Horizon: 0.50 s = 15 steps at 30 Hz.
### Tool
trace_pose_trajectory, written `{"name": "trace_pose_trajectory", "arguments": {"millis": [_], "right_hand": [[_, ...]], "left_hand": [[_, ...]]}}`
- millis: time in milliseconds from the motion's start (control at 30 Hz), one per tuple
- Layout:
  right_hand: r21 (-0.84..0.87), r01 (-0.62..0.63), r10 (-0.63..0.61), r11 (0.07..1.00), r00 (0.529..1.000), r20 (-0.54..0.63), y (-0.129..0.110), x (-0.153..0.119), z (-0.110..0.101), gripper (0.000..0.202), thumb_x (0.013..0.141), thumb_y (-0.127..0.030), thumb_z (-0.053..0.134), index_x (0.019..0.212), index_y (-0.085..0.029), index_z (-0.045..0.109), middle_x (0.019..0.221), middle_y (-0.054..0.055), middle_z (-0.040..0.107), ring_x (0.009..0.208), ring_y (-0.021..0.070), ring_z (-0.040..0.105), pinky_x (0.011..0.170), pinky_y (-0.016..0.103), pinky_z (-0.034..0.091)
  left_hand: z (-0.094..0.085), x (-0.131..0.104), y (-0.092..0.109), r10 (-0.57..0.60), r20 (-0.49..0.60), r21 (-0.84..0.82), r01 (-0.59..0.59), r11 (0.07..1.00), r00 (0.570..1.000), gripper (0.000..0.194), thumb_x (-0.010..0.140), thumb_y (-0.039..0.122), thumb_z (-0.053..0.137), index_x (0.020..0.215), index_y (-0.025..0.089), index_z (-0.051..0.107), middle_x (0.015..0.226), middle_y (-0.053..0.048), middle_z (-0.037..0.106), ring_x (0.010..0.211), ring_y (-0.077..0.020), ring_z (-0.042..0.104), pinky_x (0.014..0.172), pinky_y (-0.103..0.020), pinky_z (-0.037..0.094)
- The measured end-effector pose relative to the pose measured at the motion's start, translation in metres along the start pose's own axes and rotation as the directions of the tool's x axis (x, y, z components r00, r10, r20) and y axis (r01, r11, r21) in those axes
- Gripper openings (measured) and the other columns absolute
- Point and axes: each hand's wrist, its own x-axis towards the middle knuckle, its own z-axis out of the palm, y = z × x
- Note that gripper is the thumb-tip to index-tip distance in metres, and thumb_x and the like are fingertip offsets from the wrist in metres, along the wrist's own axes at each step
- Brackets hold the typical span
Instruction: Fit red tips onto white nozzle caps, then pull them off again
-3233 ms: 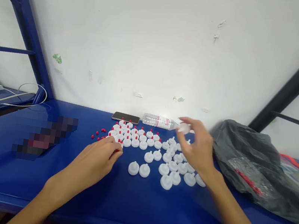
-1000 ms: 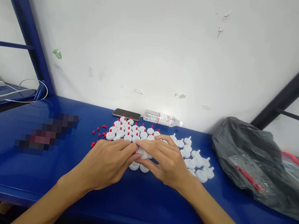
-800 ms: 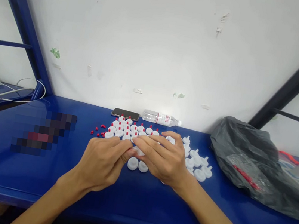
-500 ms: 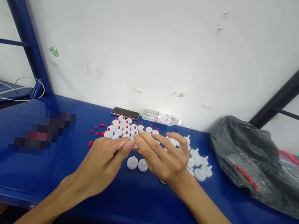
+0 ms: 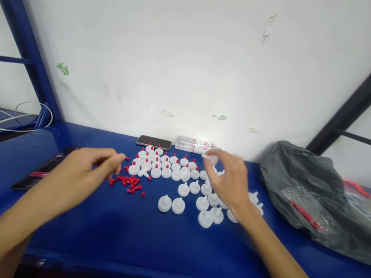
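Note:
My right hand [image 5: 227,176] is raised over the right part of a spread of white nozzle caps. Its thumb and fingers grip a white nozzle cap [image 5: 212,158], tilted and a little blurred. Off to the left, my left hand [image 5: 86,172] has thumb and fingertips pinched together beside a loose heap of small red tip caps [image 5: 132,182]. Whatever may be in that pinch is hidden. White nozzle caps with red tips [image 5: 155,171] stand grouped at the back middle. Bare-spouted white nozzle caps [image 5: 206,218] lie in front of and below my right hand.
Behind the caps, a phone [image 5: 154,142] and a clear water bottle [image 5: 191,144] lie along the wall. A larger dark device [image 5: 33,178] is partly under my left forearm. On the right of the blue table [image 5: 140,244] sits a grey plastic bag [image 5: 308,186] with a clear packet of red pieces.
My hands have parted from the middle. The left one moved left to the red tip caps, and the right one moved right and slightly up, with a white nozzle cap in it.

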Motion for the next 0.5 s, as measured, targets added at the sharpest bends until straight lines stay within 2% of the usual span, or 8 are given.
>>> {"name": "trace_pose_trajectory", "arguments": {"millis": [67, 133, 200, 367, 500], "right_hand": [[0.069, 0.031, -0.036, 0.997, 0.996, 0.081, -0.006, -0.003, 0.009, 0.011, 0.096, -0.023, 0.06, 0.101, -0.024, 0.07, 0.108, 0.002, 0.077, 0.104, 0.025, 0.069, 0.098, 0.042, 0.045], [0.086, 0.043, -0.054, 0.995, 0.991, 0.124, -0.007, -0.006, 0.014, 0.009, 0.095, -0.025, 0.063, 0.097, -0.024, 0.071, 0.115, 0.004, 0.074, 0.11, 0.0273, 0.067, 0.097, 0.045, 0.046], [0.059, 0.028, -0.036, 0.998, 0.989, 0.145, -0.004, -0.007, 0.014, 0.011, 0.094, -0.031, 0.067, 0.093, -0.024, 0.075, 0.118, 0.008, 0.071, 0.106, 0.0287, 0.067, 0.091, 0.046, 0.049], [-0.006, -0.037, 0.037, 0.999, 0.973, 0.229, 0.004, -0.003, 0.009, 0.013, 0.093, -0.029, 0.067, 0.095, -0.023, 0.078, 0.098, 0.007, 0.072, 0.094, 0.027, 0.067, 0.081, 0.043, 0.05], [-0.043, -0.072, 0.082, 0.997, 0.939, 0.334, 0.004, 0.0, 0.005, 0.014, 0.091, -0.024, 0.065, 0.097, -0.024, 0.078, 0.085, 0.001, 0.076, 0.085, 0.0244, 0.069, 0.077, 0.039, 0.048]], "left_hand": [[0.013, 0.0, 0.0, 0.05, 0.093, 0.107, -0.06, 0.992, 0.994, 0.043, 0.097, 0.055, 0.047, 0.075, 0.022, 0.065, 0.074, 0.0, 0.066, 0.069, -0.0179, 0.059, 0.063, -0.028, 0.042], [0.026, -0.001, 0.0, 0.086, 0.193, 0.129, -0.112, 0.985, 0.977, 0.036, 0.098, 0.048, 0.048, 0.085, 0.026, 0.073, 0.089, -0.002, 0.072, 0.081, -0.0208, 0.065, 0.073, -0.03, 0.046], [0.036, -0.001, -0.002, 0.112, 0.252, 0.143, -0.151, 0.978, 0.961, 0.032, 0.099, 0.039, 0.046, 0.093, 0.028, 0.076, 0.099, -0.003, 0.072, 0.09, -0.0221, 0.067, 0.081, -0.033, 0.048], [0.05, 0.001, -0.005, 0.132, 0.271, 0.238, -0.2, 0.951, 0.953, 0.032, 0.097, 0.023, 0.044, 0.102, 0.026, 0.076, 0.105, -0.006, 0.072, 0.094, -0.0243, 0.068, 0.083, -0.036, 0.05], [0.058, 0.003, 0.0, 0.106, 0.2, 0.3, -0.164, 0.94, 0.974, 0.023, 0.092, 0.02, 0.054, 0.098, 0.027, 0.075, 0.105, -0.004, 0.077, 0.092, -0.0254, 0.073, 0.075, -0.034, 0.052]]}}
